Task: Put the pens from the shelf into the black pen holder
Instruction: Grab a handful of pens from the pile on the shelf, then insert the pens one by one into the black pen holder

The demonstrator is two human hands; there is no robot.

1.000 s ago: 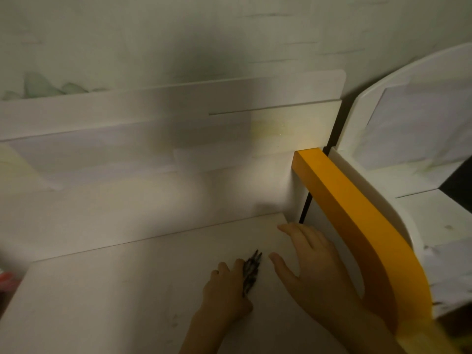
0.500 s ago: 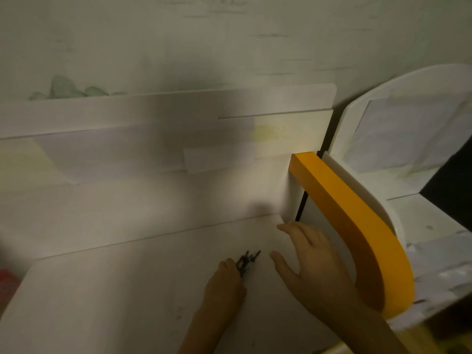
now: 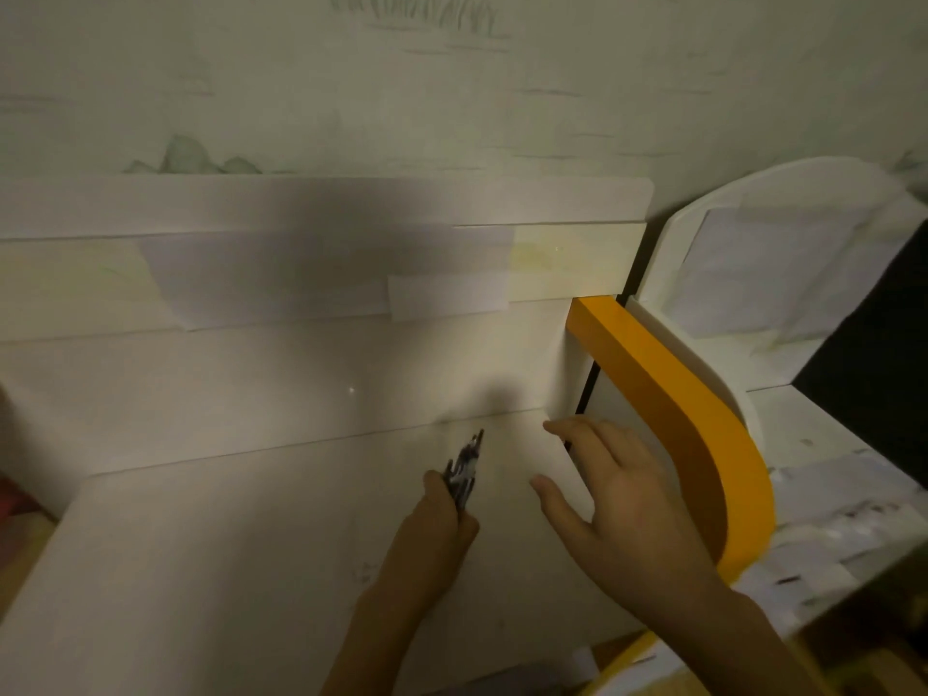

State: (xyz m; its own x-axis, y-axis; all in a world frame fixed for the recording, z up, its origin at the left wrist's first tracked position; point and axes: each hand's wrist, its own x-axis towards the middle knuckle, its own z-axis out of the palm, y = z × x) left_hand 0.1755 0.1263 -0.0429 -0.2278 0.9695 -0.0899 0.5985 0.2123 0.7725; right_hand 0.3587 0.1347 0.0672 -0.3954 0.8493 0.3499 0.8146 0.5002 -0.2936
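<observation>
Bundle of pens (image 3: 464,472) clamped in curled left hand (image 3: 442,514), tips protruding beyond fingers; right hand (image 3: 615,499) spread, empty, just beside; loose bunch liable to slip; black holder unseen.

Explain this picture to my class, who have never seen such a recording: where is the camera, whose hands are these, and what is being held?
There is no machine here: the camera sits on a person's head and looks forward and down, so the two arms reaching in from below are that person's own. The left hand has a closed grip on a small bundle of dark pens, their ends pointing up and away. The right hand is spread open beside it, holding nothing. Below them is a white shelf surface, with an orange curved edge on the right and a pale wall behind. The light is dim, and no black pen holder is in view.
</observation>
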